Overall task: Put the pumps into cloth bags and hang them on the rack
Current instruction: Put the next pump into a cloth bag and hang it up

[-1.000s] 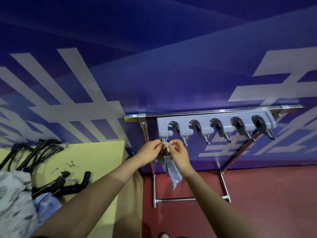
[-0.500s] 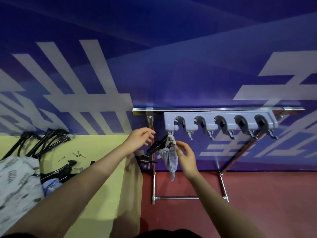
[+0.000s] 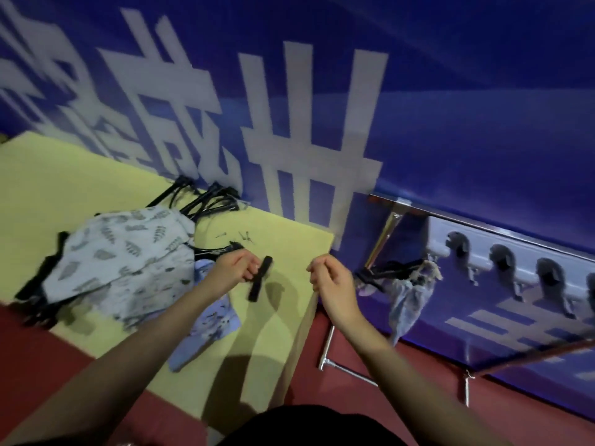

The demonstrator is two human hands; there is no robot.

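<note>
A grey-blue cloth bag (image 3: 408, 299) hangs from the leftmost hook of the grey hook rack (image 3: 528, 244), with a black pump (image 3: 388, 272) sticking out of its top to the left. My right hand (image 3: 328, 279) hovers just left of it by the table corner, fingers loosely curled and holding nothing. My left hand (image 3: 236, 268) is over the yellow table (image 3: 96, 175), fingertips curled on the middle of a short black pump (image 3: 260, 279). The frame is blurred by motion.
A leaf-print cloth bag (image 3: 122, 259) and a light blue one (image 3: 209, 329) lie piled on the table. More black pumps (image 3: 207, 199) lie at the table's back edge and at the left (image 3: 35, 286). The rack's metal frame (image 3: 383, 239) stands on the red floor.
My view has swung left toward the table. Both hands left the hung bag; the left went to a black pump on the table, the right drew back to the table corner.
</note>
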